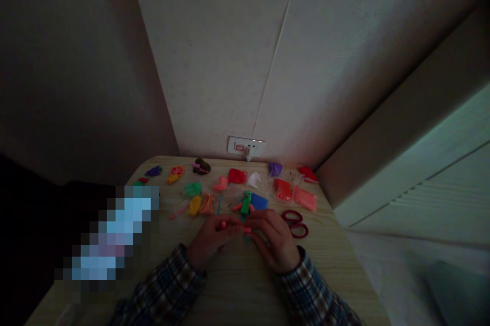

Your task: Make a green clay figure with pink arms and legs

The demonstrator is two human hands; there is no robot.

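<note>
Close together over the near middle of the table, my left hand (209, 241) and my right hand (276, 242) are both closed in a pinch. A small pink clay piece (247, 230) shows at my right fingertips, with the left fingertips against it. More pink clay (224, 225) pokes out by my left thumb; whether it is the same piece, I cannot tell. Just beyond my fingers lies a green clay figure (246, 204) with pink limbs, beside a blue clay packet (259, 201). Red-handled scissors (300, 229) lie right of my right hand, their blades hidden.
Soft clay packets line the back of the wooden table (321, 265), among them a red one (237, 176), an orange one (283, 190) and a pink one (305, 198). Small clay models, one brown (201, 166), sit back left. A blurred-out bright object (115, 239) is at the left edge. A wall socket (245, 147) holds a plug.
</note>
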